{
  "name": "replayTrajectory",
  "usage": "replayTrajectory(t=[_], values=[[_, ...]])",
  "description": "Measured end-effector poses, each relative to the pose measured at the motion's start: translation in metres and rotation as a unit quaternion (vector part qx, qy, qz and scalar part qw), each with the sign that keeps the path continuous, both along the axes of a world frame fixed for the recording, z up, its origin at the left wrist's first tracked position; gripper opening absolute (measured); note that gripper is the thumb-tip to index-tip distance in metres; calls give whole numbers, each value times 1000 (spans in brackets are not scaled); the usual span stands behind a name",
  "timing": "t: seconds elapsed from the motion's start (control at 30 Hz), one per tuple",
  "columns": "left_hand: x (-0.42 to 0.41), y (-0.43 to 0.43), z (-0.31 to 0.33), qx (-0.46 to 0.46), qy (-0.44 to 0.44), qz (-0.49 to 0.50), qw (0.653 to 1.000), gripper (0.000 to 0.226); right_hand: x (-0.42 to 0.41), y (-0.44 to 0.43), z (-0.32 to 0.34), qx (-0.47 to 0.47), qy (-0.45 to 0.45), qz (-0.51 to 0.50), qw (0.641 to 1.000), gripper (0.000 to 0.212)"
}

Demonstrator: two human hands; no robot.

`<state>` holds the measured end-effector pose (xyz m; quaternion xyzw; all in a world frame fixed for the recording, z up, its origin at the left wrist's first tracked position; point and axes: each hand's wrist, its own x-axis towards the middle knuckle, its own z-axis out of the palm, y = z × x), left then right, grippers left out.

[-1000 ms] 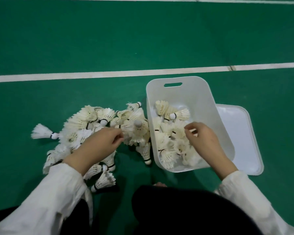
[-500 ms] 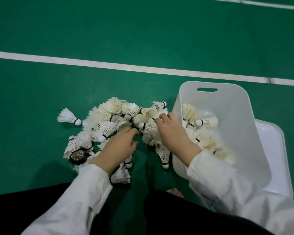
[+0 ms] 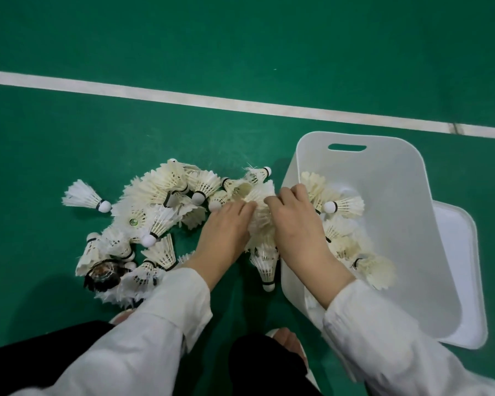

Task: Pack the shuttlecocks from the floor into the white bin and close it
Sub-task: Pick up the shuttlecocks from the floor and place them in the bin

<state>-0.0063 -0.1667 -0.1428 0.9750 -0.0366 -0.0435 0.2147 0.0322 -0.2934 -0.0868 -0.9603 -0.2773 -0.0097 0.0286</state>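
Note:
A pile of white feather shuttlecocks (image 3: 160, 195) lies on the green floor, left of the white bin (image 3: 383, 181). The bin stands open and holds several shuttlecocks (image 3: 343, 207) along its left side. Between pile and bin, my left hand (image 3: 226, 232) and my right hand (image 3: 297, 224) close from both sides on a bunch of shuttlecocks (image 3: 262, 215) just outside the bin's left wall. My right forearm crosses over the bin's near left rim. One shuttlecock (image 3: 266, 270) lies cork-down below the bunch.
The bin's white lid (image 3: 457, 252) lies flat on the floor, partly under the bin's right side. A single shuttlecock (image 3: 83, 197) sits apart at the far left. A dark shuttlecock (image 3: 103, 277) lies at the pile's near edge. A white court line (image 3: 240, 105) runs behind. My foot (image 3: 286, 338) is below.
My right hand has left the bin and come left to the pile's edge. My left hand has shifted right to meet it, and both now hold one bunch between them.

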Motion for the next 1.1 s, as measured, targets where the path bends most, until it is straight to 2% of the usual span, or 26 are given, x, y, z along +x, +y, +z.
replayTrajectory(t=[0.07, 0.13, 0.2, 0.3, 0.37, 0.43, 0.57, 0.7, 0.87, 0.93, 1.0, 1.1], values=[[-2, 8, 7, -60, 5, 35, 998, 60, -3, -1, 0, 47, 40, -35, 997, 38], [-6, 17, 19, -118, 26, 85, 989, 71, -3, 1, 3, 107, 86, -60, 989, 36], [-12, 25, 35, -152, 52, 129, 979, 70, -3, 1, 11, 188, 139, -103, 967, 29], [-23, 32, 56, -197, 47, 169, 965, 39, -9, 4, 24, 323, 229, -176, 901, 27], [-31, 32, 65, -208, 27, 165, 964, 20, -17, 6, 29, 378, 285, -180, 862, 30], [-37, 30, 73, -208, 11, 152, 966, 12, -26, 3, 34, 384, 313, -153, 855, 38], [-46, 33, 86, -213, -4, 158, 964, 7, -35, -17, 51, 327, 381, -101, 859, 54], [-52, 29, 94, -223, -14, 151, 963, 7, -49, -34, 61, 287, 436, -57, 851, 52], [-52, 16, 106, -224, -16, 136, 965, 11, -64, -45, 54, 323, 407, -106, 848, 17], [-50, 11, 113, -226, -36, 140, 963, 12, -67, -51, 55, 346, 369, -134, 852, 5], [-50, 10, 120, -227, -67, 158, 959, 12, -62, -61, 57, 373, 296, -187, 859, 10], [-52, 14, 124, -228, -73, 188, 953, 11, -43, -85, 58, 407, 180, -278, 851, 11]])
